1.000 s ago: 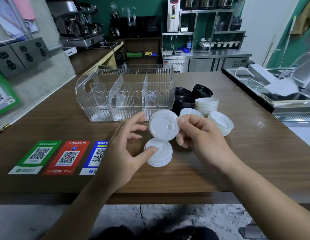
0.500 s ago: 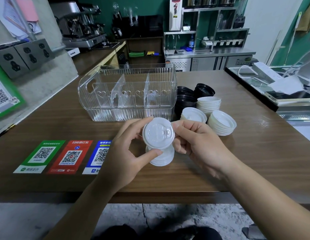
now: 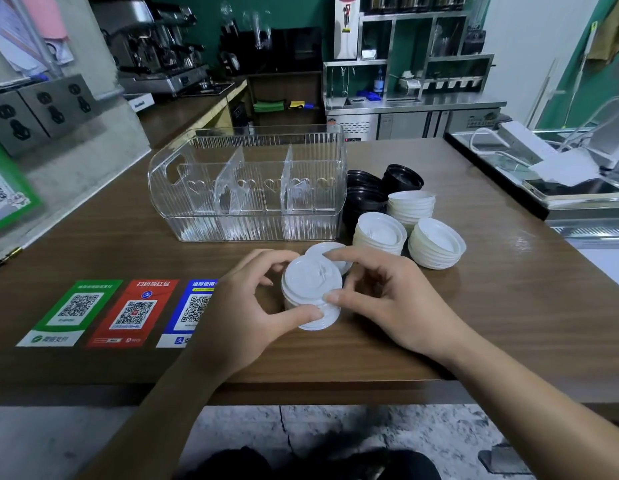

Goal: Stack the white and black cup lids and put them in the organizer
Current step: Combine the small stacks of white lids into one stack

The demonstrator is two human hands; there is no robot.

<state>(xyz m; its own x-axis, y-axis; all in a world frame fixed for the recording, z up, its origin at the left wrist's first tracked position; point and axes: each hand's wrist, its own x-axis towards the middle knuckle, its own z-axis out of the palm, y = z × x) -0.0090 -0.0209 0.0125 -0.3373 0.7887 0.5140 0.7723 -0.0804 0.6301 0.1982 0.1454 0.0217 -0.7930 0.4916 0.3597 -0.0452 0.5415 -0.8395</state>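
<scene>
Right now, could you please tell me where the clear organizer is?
In the head view, the clear organizer stands on the wooden counter left of the black lids, behind both hands.

Both bare forearms reach forward from the bottom edge and converge toward the middle. The left hand (image 3: 245, 306) is curled into a C, its thumb stretched across the near side and its fingers arched over the far side of what it grips. The right hand (image 3: 387, 299) mirrors it, palm turned inward, with the thumb pointing left and the index finger bent over the top; its remaining fingers are loosely folded.
</scene>
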